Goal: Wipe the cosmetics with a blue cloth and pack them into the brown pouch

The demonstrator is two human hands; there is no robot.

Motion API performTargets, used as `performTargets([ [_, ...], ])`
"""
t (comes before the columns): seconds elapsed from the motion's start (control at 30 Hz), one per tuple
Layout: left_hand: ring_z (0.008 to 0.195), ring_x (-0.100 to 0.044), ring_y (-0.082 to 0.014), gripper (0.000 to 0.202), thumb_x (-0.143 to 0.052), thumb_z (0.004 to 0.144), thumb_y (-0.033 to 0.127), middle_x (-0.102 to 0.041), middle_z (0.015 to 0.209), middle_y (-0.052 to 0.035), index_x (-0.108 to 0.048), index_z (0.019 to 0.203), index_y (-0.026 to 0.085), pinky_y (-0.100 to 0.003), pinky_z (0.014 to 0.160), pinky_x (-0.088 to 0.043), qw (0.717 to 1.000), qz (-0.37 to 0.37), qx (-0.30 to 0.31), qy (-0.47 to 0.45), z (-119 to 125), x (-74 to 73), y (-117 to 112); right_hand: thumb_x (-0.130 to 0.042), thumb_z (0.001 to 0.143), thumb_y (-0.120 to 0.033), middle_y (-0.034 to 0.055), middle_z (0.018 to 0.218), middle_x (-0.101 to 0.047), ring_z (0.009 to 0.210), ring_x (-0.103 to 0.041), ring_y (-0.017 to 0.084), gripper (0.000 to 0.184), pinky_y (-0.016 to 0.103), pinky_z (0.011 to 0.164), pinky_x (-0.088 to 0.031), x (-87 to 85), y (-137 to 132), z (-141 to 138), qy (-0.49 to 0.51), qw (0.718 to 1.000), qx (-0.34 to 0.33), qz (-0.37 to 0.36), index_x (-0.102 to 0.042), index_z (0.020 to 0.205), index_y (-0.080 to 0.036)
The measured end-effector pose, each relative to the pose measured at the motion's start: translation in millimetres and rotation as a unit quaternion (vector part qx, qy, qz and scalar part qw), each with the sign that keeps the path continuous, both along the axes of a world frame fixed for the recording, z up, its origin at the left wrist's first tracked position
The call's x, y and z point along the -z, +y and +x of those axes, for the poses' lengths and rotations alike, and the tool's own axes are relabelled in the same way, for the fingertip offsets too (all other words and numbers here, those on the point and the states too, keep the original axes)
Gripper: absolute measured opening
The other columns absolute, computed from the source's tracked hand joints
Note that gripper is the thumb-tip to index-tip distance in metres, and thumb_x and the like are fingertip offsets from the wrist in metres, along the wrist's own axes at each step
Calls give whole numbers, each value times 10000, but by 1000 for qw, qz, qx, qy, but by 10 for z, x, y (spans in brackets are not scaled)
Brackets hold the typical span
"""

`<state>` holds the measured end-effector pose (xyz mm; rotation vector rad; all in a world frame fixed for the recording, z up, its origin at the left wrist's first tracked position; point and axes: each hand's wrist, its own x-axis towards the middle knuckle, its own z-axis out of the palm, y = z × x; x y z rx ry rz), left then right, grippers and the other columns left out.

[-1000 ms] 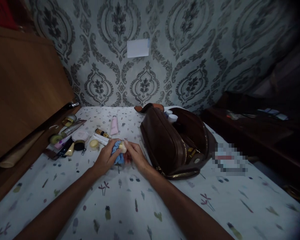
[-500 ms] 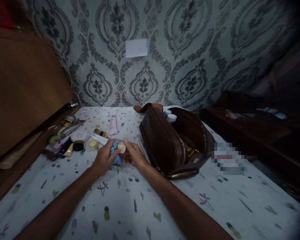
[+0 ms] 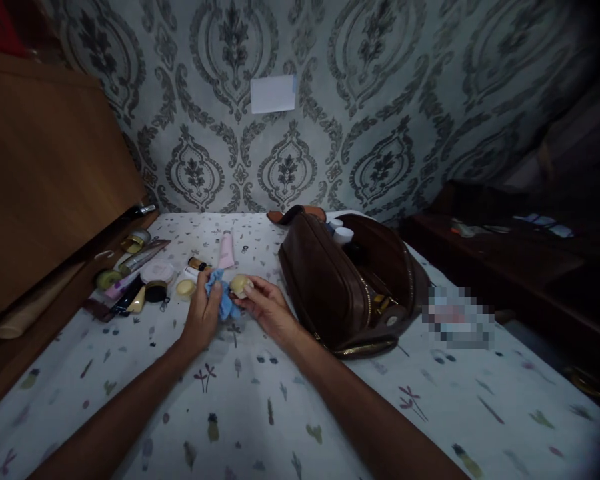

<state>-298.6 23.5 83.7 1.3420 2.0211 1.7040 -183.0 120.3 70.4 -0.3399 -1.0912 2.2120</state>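
Bunched in the fingers of my left hand [image 3: 203, 312] is a blue cloth [image 3: 224, 301]. My right hand [image 3: 270, 308] grips a small round cream-yellow jar [image 3: 241, 285] just right of the cloth, above the sheet. Another round yellow jar [image 3: 185, 288] lies on the sheet left of my left hand. Beyond my hands are a pink tube [image 3: 227, 251] and a small dark bottle with gold parts [image 3: 199, 264], partly hidden by my left hand.
A brown leather bag [image 3: 325, 287] stands open on the right, with white-capped containers [image 3: 343, 235] inside. Several cosmetics, including a clear compact [image 3: 157, 272] and a black-lidded jar [image 3: 156, 291], lie at left beside a wooden board [image 3: 50, 147]. The patterned wall closes off the back.
My hands have moved apart slightly. The blue cloth, wrapped around the yellow jar before, is now off it to the left, and the jar shows more fully in my right hand.
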Motion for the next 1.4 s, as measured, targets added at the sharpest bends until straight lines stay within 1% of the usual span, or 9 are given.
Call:
performTargets([
  [0.13,1076,-602,-222,429,-422,967,517,-619,1168,-86,-458,1277,222,-366,946,-477,1000,4,6,16,14,48,10,-926,561,-359,1,940,-693,802,-669,142,453,289,782,-573,-17,-3,2,8,999,31,-22,-661,898,-210],
  [0.33,1300,-518,-291,621,-618,887,435,-543,1400,-153,-399,1415,194,-471,1105,-394,989,-9,104,106,24,105,5,-901,593,-375,0,859,-714,779,-651,139,431,234,717,-515,-28,-8,20,-6,1000,17,2,-669,920,-217],
  [0.5,1296,-520,-269,504,-494,955,472,-564,1391,-141,-472,1379,200,-470,1132,-363,994,8,97,54,-2,90,19,-884,615,-380,33,926,-720,792,-636,150,426,244,697,-498,-38,-16,33,-29,999,-24,32,-714,959,-196],
  [0.7,1184,-590,-220,508,-284,1003,558,-606,1284,-107,-464,1344,227,-401,1040,-454,996,7,57,-62,-34,100,38,-942,511,-310,2,883,-704,785,-648,147,474,279,758,-543,-24,-32,-6,-9,999,-47,-23,-656,875,-207],
  [0.8,1209,-562,-229,492,-394,970,565,-570,1295,-103,-416,1330,230,-406,1051,-439,999,-4,49,-21,-37,107,22,-941,503,-285,-20,854,-684,772,-644,130,460,260,754,-542,-15,-29,-12,-17,999,-19,-25,-643,845,-209],
  [0.93,1241,-527,-265,614,-667,844,472,-510,1326,-120,-370,1320,223,-433,1056,-433,990,7,112,90,-16,120,17,-930,526,-293,-22,857,-688,774,-644,124,502,236,738,-524,-21,-17,0,-6,1000,15,-26,-684,958,-226],
  [1.07,1258,-505,-276,493,-651,873,385,-506,1304,-123,-437,1284,215,-456,1079,-410,979,28,108,172,-21,86,32,-920,554,-332,6,915,-710,817,-647,142,494,257,756,-529,-22,-2,9,-6,1000,2,-19,-726,993,-215],
  [1.23,1158,-551,-247,356,-567,936,349,-570,1203,-99,-500,1253,199,-417,1032,-434,981,19,127,143,-48,-9,15,-886,617,-456,17,867,-728,735,-644,133,429,239,647,-520,-12,12,19,-4,999,-18,-27,-746,933,-202],
  [1.4,1124,-584,-240,357,-552,952,333,-611,1197,-99,-505,1276,189,-393,1008,-446,980,13,167,105,-66,-9,13,-886,635,-407,5,853,-723,696,-619,105,358,201,586,-478,-15,19,27,0,1000,1,-24,-751,886,-189],
])
